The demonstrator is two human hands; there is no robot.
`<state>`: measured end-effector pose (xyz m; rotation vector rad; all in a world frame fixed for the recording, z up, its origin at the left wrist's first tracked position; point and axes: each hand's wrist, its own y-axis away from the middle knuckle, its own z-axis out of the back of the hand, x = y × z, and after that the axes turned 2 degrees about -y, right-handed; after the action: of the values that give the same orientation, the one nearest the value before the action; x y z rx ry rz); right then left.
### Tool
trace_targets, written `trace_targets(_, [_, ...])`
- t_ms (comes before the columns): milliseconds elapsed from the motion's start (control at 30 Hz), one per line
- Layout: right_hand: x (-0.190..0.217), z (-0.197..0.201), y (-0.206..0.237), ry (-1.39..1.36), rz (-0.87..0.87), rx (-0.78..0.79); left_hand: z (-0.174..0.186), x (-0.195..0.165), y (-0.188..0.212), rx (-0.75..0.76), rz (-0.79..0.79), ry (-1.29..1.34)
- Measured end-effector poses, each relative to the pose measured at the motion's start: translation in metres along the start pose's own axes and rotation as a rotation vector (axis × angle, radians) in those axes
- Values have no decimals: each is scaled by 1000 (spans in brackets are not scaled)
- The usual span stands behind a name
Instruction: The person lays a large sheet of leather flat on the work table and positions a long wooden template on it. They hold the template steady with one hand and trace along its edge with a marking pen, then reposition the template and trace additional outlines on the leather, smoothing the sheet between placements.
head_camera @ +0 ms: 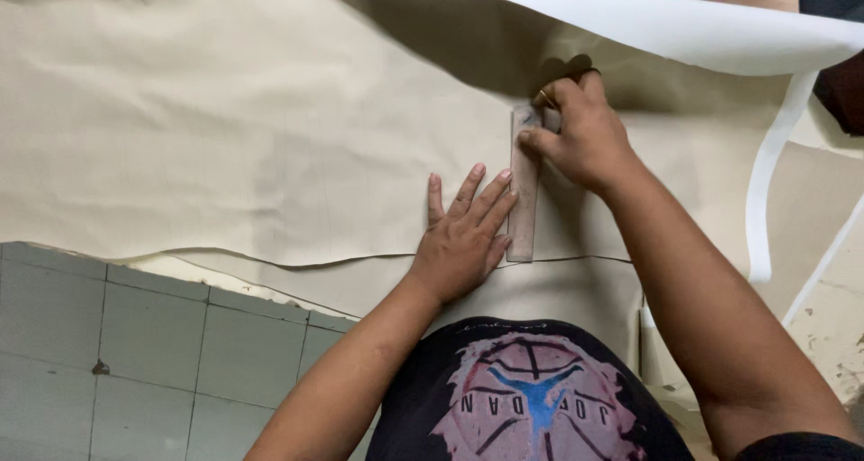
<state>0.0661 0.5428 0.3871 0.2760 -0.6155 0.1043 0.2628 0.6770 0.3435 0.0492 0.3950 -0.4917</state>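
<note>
Both hands on ruler (pixel 524 186): left hand (pixel 463 236) flat; right hand (pixel 580 137) pinching, tip shadowed.

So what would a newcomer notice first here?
At centre, the left hand lies flat on beige sheet material, steadying a narrow ruler. The right hand pinches the ruler's far end. A white sheet curls over the top right; grey floor tiles show lower left.

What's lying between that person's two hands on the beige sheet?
In the head view, a narrow wooden ruler lies between the left hand and right hand, both touching it on the beige sheet.
</note>
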Motion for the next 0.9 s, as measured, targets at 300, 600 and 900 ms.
trace_targets(300, [-8,74,122,-666,261,-224,1,10,2,-89,169,362])
trace_targets(600, [-42,-41,152,-573,-226,-136,-4,9,-1,-84,156,145])
trace_targets(900, [-28,-41,139,-476,-500,29,5,5,-24,57,79,131])
